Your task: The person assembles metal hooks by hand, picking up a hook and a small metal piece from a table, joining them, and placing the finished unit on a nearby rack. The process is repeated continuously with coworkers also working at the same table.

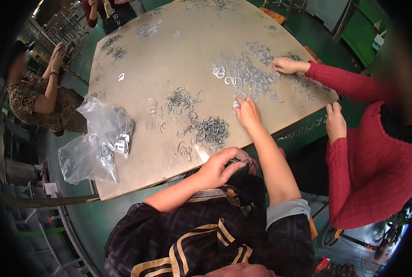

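My right hand (pixel 249 114) reaches over the table near its front edge, thumb and fingers pinched on a small flat silver metal piece (pixel 236 105). Just beyond it spreads a loose pile of similar flat, looped metal pieces (pixel 247 74). My left hand (pixel 223 164) is curled at the table edge, close to my body. Whatever its fingers hold is too small and hidden to name. Ahead of that hand lies a dense heap of bent wire hooks (pixel 213 131), with a looser cluster of wire hooks (pixel 180 99) farther back.
A clear plastic bag (pixel 105 121) with metal pieces inside lies at the table's left edge. At right, a person in a red sleeve (pixel 344 78) has a hand (pixel 285 65) at the flat pieces. Others stand at the far left. More small piles dot the table (pixel 137 83).
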`<state>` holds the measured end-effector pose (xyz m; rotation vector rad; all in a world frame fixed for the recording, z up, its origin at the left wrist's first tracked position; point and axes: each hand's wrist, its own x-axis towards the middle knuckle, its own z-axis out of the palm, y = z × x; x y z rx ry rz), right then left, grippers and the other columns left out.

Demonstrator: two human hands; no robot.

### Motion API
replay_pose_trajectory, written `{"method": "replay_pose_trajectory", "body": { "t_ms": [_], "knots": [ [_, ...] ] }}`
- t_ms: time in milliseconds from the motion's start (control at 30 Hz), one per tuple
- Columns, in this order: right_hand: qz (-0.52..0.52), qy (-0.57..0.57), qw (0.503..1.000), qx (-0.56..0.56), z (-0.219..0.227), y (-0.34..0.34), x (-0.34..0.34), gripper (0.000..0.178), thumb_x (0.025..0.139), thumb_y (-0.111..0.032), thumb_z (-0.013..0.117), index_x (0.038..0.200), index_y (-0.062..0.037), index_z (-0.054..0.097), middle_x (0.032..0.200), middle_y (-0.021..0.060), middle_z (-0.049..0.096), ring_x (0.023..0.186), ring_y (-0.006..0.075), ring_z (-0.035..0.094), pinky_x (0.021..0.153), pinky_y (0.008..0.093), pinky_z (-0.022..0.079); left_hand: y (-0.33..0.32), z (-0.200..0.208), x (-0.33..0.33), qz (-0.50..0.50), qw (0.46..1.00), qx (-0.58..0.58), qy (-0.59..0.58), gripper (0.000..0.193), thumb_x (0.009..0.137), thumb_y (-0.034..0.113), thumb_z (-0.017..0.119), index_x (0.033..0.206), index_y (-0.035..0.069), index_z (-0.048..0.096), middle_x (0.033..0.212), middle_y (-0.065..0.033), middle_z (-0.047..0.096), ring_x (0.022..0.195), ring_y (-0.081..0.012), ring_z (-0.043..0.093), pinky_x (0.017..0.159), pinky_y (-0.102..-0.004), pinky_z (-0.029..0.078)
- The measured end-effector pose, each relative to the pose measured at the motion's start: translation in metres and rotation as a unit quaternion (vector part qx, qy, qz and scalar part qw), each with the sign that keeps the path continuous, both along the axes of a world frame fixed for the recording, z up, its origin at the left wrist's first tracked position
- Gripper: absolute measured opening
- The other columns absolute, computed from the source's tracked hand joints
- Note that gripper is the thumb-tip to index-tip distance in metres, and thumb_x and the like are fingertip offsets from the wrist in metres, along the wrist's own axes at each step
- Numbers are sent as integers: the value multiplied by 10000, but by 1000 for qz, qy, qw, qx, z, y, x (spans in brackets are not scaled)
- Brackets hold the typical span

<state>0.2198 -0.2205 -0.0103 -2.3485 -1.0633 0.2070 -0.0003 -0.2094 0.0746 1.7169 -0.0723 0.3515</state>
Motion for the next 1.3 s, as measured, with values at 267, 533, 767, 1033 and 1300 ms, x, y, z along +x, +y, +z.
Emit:
{"method": "replay_pose_trajectory", "body": {
  "t_ms": [267, 533, 767, 1033, 1300],
  "knots": [
    [-42, 247, 956, 152, -1, -40, 12, 224, 726, -43, 784, 852, -5, 602, 675, 96, 646, 574, 173, 606, 526, 298, 467, -1, -12, 0, 18, 999, 20, 24, 82, 913, 0, 582, 983, 0, 541, 1009, -130, 651, 985, -231, 635, 871, -337, 489],
    [-66, 370, 874, 308, 70, -122, -85, 163, 811, 15, 720, 839, 2, 560, 685, 29, 608, 576, 55, 554, 525, 200, 446, -16, -18, -1, 94, 994, 34, 47, 113, 864, 7, 630, 966, 18, 582, 910, -121, 644, 881, -294, 635, 773, -364, 487],
    [-66, 344, 863, 363, 77, -139, -111, 164, 839, 34, 694, 857, -4, 535, 706, 24, 610, 587, 40, 555, 518, 182, 440, -28, -21, -1, 138, 984, 109, -2, 103, 843, 52, 638, 916, 69, 568, 792, -86, 612, 776, -305, 601, 737, -388, 439],
    [-56, 367, 849, 377, 76, -138, -121, 155, 842, 54, 679, 885, 6, 538, 781, 66, 656, 670, 58, 603, 587, 196, 486, -26, -27, -5, 140, 984, 112, 10, 104, 828, 54, 660, 898, 69, 585, 772, -80, 620, 759, -292, 608, 734, -378, 446],
    [1, 184, 929, 322, 78, -145, -131, 150, 849, 69, 658, 929, 26, 539, 865, 99, 673, 786, 100, 642, 707, 225, 516, -21, -29, -7, 123, 987, 101, 28, 116, 814, 87, 695, 888, 52, 612, 782, -101, 640, 761, -316, 626, 686, -388, 471]
  ]
}}
